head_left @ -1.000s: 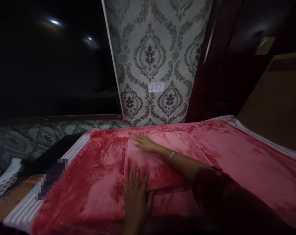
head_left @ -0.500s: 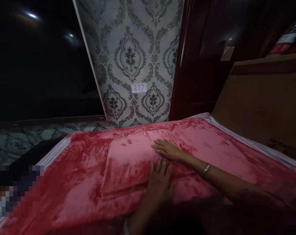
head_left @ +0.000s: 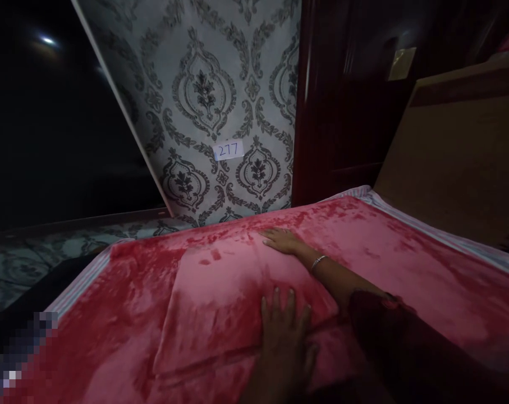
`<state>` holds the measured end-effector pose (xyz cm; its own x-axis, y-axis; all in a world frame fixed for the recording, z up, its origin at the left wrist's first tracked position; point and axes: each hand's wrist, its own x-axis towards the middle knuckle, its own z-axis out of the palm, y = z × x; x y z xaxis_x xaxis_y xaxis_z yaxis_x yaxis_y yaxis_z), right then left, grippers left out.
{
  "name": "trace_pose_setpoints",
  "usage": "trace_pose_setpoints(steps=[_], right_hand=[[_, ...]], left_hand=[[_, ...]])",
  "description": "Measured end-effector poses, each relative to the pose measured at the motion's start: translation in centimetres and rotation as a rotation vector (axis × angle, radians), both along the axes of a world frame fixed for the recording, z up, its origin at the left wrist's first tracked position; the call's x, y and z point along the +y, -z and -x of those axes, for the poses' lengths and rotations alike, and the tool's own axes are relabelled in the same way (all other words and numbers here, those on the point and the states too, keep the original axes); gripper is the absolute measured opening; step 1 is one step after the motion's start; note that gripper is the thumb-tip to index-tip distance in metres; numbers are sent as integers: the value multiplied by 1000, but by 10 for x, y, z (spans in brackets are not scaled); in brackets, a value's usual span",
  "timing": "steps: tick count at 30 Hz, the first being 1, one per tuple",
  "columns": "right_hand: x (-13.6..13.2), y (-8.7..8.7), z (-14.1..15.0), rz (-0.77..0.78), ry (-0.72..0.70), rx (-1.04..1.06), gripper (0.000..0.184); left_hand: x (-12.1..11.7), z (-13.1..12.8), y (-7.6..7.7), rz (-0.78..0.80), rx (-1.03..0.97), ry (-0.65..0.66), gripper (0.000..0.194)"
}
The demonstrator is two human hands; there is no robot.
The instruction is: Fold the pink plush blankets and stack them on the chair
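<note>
Atop the red-and-pink plush blanket (head_left: 140,314), near its middle, lies a folded plush cloth (head_left: 220,275) of matching colour, flat, its layered near edge toward the wearer. Left hand (head_left: 284,334): palm down, fingers extended and spread apart, fingertips on the near part of the folded cloth, palm across its near edge. Right hand (head_left: 279,238): palm down, extended flat at the far right part of the same cloth, fingers close to one another, not curled around fabric; exact contact pressure cannot be determined. A silver bracelet (head_left: 319,262) encircles the right wrist; a dark red sleeve (head_left: 380,308) covers the arm above it. Striped fabric (head_left: 86,286) borders the blanket at left and right. Behind: patterned wallpaper (head_left: 203,84) bearing a paper label (head_left: 229,150) marked "277", between a black screen (head_left: 64,129) and a dark red wood panel (head_left: 338,101). Brown cardboard (head_left: 456,146) stands at right.
</note>
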<state>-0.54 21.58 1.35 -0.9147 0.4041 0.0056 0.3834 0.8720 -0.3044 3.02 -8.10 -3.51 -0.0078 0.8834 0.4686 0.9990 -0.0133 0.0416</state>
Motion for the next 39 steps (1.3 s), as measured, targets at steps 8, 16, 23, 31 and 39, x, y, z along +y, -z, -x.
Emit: trace_pose_setpoints(steps=[8,16,23,31,39], right_hand=[[14,14,8,41,28,69,61],[-44,-38,-17,-68,129,60,59],[-141,-12,-75,-83,-446,207,51],[-162,7,-79,-64,-540,252,56],[-163,8,-83,-5,-498,200,56]], left_hand=[[-2,0,-6,-1,14,-4,74],[0,5,5,-125,-9,50,63],[-4,41,-55,-266,-118,155,45],[69,126,-91,501,-192,82,55],[115,181,-76,529,-170,-99,61]])
